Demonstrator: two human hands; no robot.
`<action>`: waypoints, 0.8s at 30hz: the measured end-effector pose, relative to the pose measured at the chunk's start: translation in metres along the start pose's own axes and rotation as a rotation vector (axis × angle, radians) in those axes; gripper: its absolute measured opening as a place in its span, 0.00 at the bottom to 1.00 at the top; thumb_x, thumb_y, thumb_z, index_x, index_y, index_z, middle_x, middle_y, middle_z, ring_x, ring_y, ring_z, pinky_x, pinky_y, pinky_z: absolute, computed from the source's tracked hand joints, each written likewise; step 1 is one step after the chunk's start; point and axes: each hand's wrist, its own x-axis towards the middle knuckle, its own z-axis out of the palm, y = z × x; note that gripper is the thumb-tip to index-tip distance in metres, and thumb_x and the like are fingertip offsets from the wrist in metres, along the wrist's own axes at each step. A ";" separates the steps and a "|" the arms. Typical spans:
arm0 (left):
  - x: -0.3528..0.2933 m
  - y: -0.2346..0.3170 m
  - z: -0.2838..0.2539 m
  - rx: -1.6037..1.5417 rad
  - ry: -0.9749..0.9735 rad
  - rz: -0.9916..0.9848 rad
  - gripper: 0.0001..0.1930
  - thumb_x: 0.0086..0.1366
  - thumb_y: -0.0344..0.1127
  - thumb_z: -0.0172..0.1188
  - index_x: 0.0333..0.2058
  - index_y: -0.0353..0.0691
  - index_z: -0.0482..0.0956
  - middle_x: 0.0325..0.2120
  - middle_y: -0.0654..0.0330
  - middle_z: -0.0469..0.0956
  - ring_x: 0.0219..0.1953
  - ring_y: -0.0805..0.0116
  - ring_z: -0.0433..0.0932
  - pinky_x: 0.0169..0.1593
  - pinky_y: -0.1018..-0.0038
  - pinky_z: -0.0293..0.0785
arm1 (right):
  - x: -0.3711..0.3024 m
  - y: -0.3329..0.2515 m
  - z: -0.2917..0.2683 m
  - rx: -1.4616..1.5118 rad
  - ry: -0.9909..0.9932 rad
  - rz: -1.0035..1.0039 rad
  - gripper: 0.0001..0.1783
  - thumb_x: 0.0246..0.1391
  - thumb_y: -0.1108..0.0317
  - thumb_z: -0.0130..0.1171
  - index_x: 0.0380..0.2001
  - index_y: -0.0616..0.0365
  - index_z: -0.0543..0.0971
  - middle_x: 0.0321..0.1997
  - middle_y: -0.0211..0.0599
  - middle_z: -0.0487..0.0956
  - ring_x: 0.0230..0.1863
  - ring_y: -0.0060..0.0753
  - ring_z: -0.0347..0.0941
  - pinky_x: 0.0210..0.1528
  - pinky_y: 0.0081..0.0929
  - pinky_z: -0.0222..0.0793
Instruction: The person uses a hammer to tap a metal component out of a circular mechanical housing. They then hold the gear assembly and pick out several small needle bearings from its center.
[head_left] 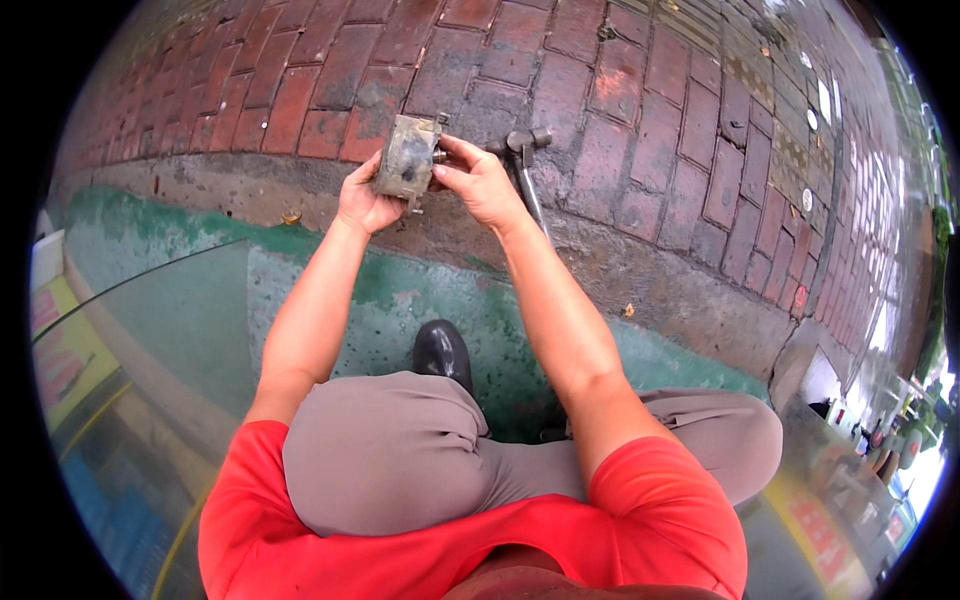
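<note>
A worn, dirty metal lock case (407,158), boxy and grey-brown, is held up in front of me above the pavement edge. My left hand (368,200) grips it from the lower left, with the fingers behind it. At its right side, my right hand (478,182) has thumb and fingers closed around a small metal piece that sticks out of the case; what that piece is I cannot make out. Just right of this hand, a hammer (527,178) with a dark head and a shiny metal handle lies on the ground.
Wet red brick paving (500,60) spreads out ahead, bordered by a rough concrete kerb (640,265). Nearer is a green-painted step (380,300) with my black shoe (442,352) on it. A glass panel (160,310) stands at the left. Several items crowd the far right edge.
</note>
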 end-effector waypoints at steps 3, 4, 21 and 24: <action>-0.002 0.006 -0.002 0.063 -0.071 -0.080 0.27 0.71 0.49 0.47 0.60 0.37 0.67 0.57 0.49 0.72 0.57 0.50 0.73 0.52 0.46 0.75 | 0.001 -0.004 0.009 -0.073 0.096 -0.075 0.24 0.56 0.77 0.61 0.57 0.70 0.72 0.43 0.37 0.81 0.39 0.24 0.77 0.40 0.23 0.76; -0.003 0.006 0.002 0.124 -0.051 -0.095 0.27 0.71 0.50 0.46 0.60 0.37 0.67 0.57 0.49 0.73 0.57 0.50 0.73 0.51 0.46 0.75 | 0.001 -0.002 0.007 -0.066 0.108 -0.085 0.24 0.56 0.76 0.61 0.56 0.70 0.73 0.43 0.37 0.81 0.39 0.24 0.77 0.40 0.23 0.76; -0.002 0.010 0.039 0.578 0.112 0.028 0.29 0.65 0.55 0.56 0.59 0.44 0.68 0.49 0.59 0.78 0.49 0.62 0.79 0.48 0.58 0.79 | 0.008 -0.012 0.007 -0.835 0.158 -0.440 0.15 0.55 0.71 0.60 0.45 0.65 0.79 0.43 0.51 0.79 0.46 0.51 0.77 0.51 0.38 0.72; 0.004 0.000 0.043 0.609 0.100 0.188 0.23 0.67 0.41 0.55 0.57 0.38 0.68 0.48 0.57 0.78 0.47 0.63 0.80 0.50 0.67 0.78 | 0.006 -0.012 0.012 -0.851 0.173 -0.433 0.14 0.56 0.72 0.59 0.45 0.65 0.79 0.44 0.48 0.80 0.47 0.45 0.78 0.51 0.33 0.72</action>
